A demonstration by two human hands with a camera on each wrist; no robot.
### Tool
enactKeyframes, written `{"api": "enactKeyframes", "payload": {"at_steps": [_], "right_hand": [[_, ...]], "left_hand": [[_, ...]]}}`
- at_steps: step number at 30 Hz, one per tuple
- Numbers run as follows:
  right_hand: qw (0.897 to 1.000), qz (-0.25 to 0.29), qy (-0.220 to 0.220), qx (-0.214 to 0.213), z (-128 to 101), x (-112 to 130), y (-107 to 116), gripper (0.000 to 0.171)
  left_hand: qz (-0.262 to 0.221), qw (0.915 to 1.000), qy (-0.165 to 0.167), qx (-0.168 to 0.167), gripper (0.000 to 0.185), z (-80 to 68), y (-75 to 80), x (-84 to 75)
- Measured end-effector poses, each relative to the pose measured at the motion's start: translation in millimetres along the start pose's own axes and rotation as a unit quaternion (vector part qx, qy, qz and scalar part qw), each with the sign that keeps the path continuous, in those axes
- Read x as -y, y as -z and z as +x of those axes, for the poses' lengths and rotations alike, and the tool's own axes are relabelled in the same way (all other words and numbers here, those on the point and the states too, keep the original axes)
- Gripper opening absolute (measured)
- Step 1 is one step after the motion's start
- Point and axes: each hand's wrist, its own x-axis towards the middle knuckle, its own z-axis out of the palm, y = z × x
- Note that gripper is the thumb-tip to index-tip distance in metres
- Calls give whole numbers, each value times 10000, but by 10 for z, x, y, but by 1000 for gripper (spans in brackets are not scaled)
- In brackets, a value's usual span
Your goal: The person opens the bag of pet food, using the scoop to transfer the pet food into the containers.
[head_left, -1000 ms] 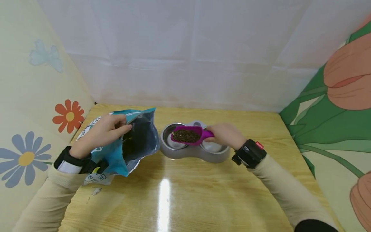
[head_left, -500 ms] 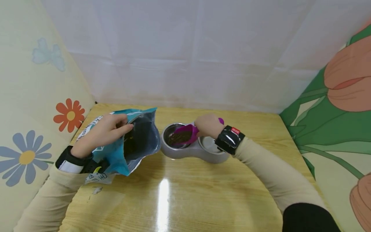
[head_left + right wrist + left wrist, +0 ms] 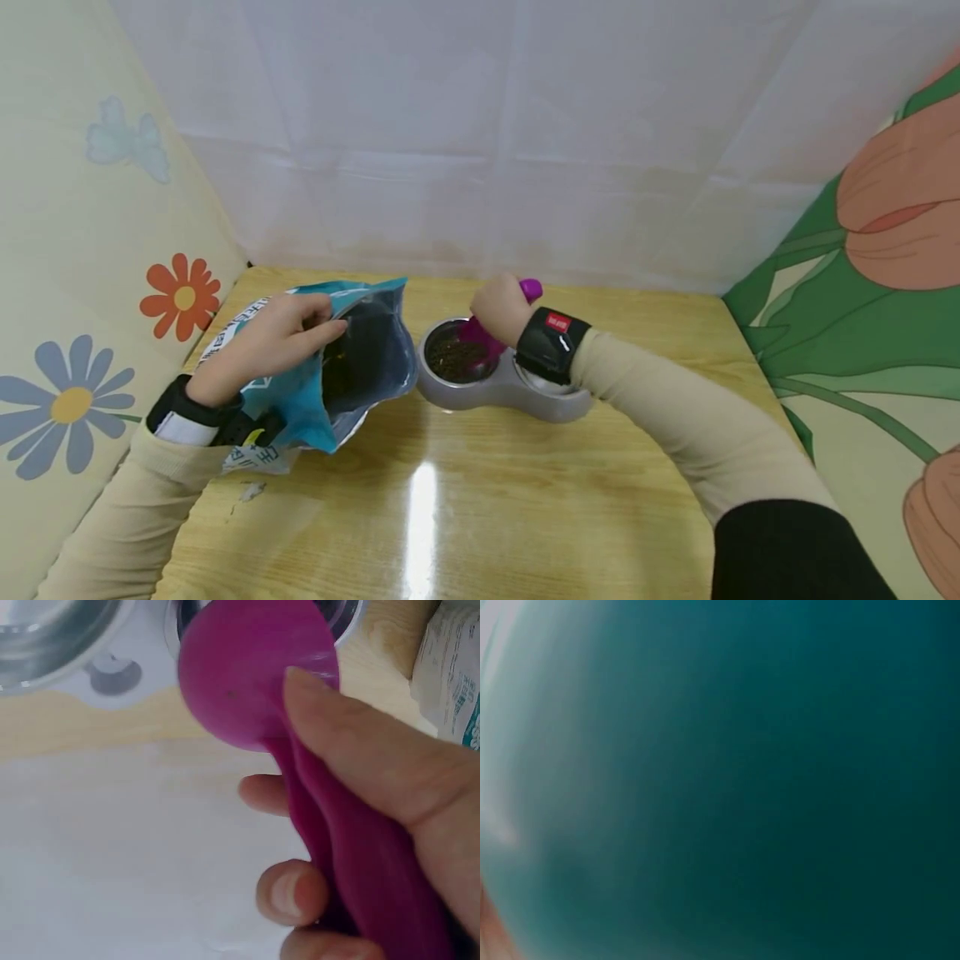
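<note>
Wooden worktop (image 3: 480, 517): right hand (image 3: 501, 308) clamped on scoop (image 3: 480, 333), tipped over left bowl (image 3: 453, 360) at 12 o'clock, kibble inside; left hand (image 3: 273, 342) pinching bag (image 3: 360, 358) mouth at 9 o'clock; advise keeping scoop low, within rim.

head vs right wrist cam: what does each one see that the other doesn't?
Head only: the left hand gripping the open teal bag, brown kibble in the left bowl, the wooden table, flowered side panels.

Right wrist only: the fingers curled round the scoop's handle from below, and the scoop's back side.

Both: the right hand holding the magenta scoop tipped over the grey double feeder.
</note>
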Motion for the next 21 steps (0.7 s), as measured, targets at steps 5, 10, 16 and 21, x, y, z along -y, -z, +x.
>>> {"api": "enactKeyframes", "payload": {"at_steps": [5,10,16,21], "right_hand": [[9954,-902,217,229,32,59,41,16],[9920,-1217,314,89,17,54,23,19],[9929,-1181,116,-92,-41,-17,12,18],[9954,-913,105,-255,-99,-97,-51,14]], "left_hand": [[15,10000,38,11,29,6,-1,-6],[29,9999,119,22,28,7,-5,-10],[3,9999,148,42,29,1,-11,-6],[-30,9999,124,44,29,-3,-6,0]]}}
